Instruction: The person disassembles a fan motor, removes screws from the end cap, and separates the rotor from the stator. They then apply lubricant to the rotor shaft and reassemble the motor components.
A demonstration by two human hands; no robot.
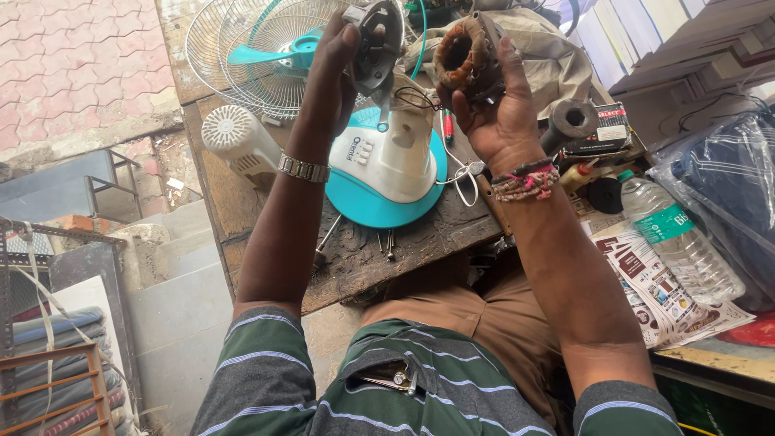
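Note:
My left hand is raised and grips a grey metal motor cover. My right hand holds up a motor stator with copper-coloured windings, palm toward me. Thin wires run down from these parts. Below both hands stands the white and turquoise fan base on the worn wooden workbench. A metal watch sits on my left wrist and bead bracelets on my right.
A wire fan guard with turquoise blades and a white motor housing lie at the bench's left. Screws and a screwdriver rest near the front edge. At the right are a plastic water bottle, printed papers and a black tube.

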